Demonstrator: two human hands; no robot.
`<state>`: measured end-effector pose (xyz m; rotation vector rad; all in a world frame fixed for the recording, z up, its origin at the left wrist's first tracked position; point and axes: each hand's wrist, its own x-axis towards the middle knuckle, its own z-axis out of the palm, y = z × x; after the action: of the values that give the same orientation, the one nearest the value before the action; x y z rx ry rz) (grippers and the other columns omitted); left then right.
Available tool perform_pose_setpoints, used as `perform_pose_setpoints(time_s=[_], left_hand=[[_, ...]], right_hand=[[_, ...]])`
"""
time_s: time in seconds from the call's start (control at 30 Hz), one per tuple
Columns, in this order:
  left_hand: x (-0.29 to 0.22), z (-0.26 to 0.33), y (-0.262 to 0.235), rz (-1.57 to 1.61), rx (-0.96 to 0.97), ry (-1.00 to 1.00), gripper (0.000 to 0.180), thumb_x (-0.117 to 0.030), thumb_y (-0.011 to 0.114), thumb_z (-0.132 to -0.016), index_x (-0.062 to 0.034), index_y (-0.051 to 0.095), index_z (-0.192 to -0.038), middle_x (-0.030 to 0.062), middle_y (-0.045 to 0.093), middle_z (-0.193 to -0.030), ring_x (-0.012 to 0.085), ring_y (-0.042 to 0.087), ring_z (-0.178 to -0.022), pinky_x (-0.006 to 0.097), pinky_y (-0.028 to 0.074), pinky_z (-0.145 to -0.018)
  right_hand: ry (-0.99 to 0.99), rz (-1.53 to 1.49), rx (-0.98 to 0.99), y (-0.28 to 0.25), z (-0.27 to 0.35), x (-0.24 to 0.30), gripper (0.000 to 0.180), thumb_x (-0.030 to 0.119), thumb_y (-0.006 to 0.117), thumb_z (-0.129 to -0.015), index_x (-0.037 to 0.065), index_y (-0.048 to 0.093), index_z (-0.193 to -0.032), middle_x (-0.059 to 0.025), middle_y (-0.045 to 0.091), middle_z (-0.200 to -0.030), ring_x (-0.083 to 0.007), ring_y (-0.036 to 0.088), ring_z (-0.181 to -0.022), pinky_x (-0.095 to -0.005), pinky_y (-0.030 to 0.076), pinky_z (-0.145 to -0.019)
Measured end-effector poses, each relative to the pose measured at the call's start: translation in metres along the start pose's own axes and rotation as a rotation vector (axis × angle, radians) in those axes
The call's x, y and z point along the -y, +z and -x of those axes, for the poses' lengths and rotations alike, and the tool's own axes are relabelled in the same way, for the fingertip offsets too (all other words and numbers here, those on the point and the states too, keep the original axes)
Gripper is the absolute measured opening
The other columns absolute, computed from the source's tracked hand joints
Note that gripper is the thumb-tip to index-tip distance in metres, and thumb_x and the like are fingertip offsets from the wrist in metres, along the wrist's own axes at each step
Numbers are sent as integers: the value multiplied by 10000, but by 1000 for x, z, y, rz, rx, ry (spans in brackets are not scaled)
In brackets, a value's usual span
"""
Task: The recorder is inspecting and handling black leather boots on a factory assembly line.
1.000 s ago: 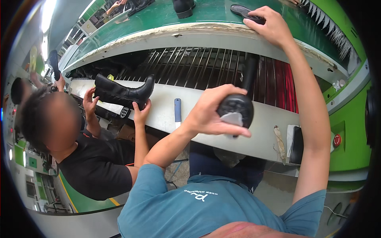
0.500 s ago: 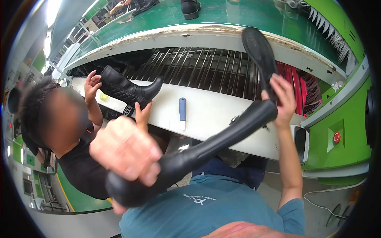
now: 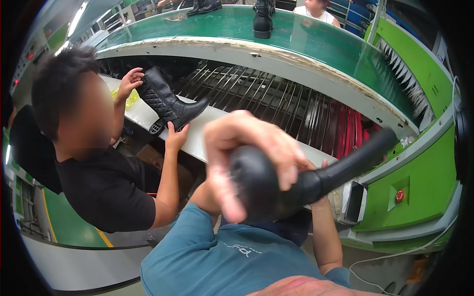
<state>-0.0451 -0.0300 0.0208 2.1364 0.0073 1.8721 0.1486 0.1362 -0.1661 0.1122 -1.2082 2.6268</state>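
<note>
A tall black boot [image 3: 355, 160] is held up in front of me, with its rounded foot end close and blurred and its shaft slanting away to the right. My left hand [image 3: 261, 135] curls its fingers over the foot end, thumb on the near side. Behind the boot, my right hand [image 3: 320, 202] grips it around the ankle and lower shaft; most of those fingers are hidden. To my left, a co-worker [image 3: 103, 192] holds a quilted black boot [image 3: 165, 98] with both hands, one at the shaft top and one under the foot.
A white ledge [image 3: 197, 129] runs below a rack of metal rods [image 3: 256, 96]. Above lies a green work surface [image 3: 212, 27] carrying black boots [image 3: 263, 22]. At right stands a green machine [image 3: 414, 207] with a red button [image 3: 400, 196]; another person [image 3: 316, 11] is beyond.
The boot's foot end has swung right and up with my left hand, and its shaft now points right. The black sole piece by my right hand and the blue-handled tool are out of sight.
</note>
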Motion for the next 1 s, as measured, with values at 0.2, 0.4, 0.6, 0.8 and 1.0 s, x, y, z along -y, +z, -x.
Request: perform_pose_setpoints(time_s=[0.2,0.4,0.6,0.8,1.0], left_hand=[[54,31,52,130,-524,-261,723,-418,968,-805,71,604,-1194,253,766,-964,322,796,-845,515,637,-929],[77,64,40,-1,-597,-570,621,-459,756,-1020,44,590,-1345,204,765,-1077,279,766,-1036,461,590,-1027],[108,80,41,-455,-531,-791,580,-171,835,-983,-42,557,-1475,115,746,-1245,193,711,-1188,363,570,-1041],[155,97,64,-352,-663,-894,297,-154,788,-1022,-27,667,-1261,99,800,-1119,159,758,-1050,336,612,-938],[177,117,74,-408,-554,-877,264,-153,796,-1006,-27,707,-1220,108,813,-1108,177,772,-1033,349,621,-921]], right_hand=[[259,-556,278,49,19,5,1331,1057,366,-817,-57,488,-1535,-381,589,-1418,-511,671,-1198,-569,579,-942],[87,-532,336,28,23,-24,1070,890,515,-919,-53,572,-1422,-383,653,-1219,-497,719,-965,-442,625,-528],[-274,53,-158,6,44,-24,810,637,457,-1103,-32,467,-1560,-246,713,-1176,-288,746,-961,-379,633,-719],[-252,714,-624,-8,66,-30,702,477,435,-1110,-56,413,-1566,-180,676,-1243,-195,723,-998,-298,596,-804],[-188,686,-549,-24,87,-11,660,429,503,-1090,-30,417,-1557,-166,662,-1250,-183,700,-1046,-306,574,-894]])
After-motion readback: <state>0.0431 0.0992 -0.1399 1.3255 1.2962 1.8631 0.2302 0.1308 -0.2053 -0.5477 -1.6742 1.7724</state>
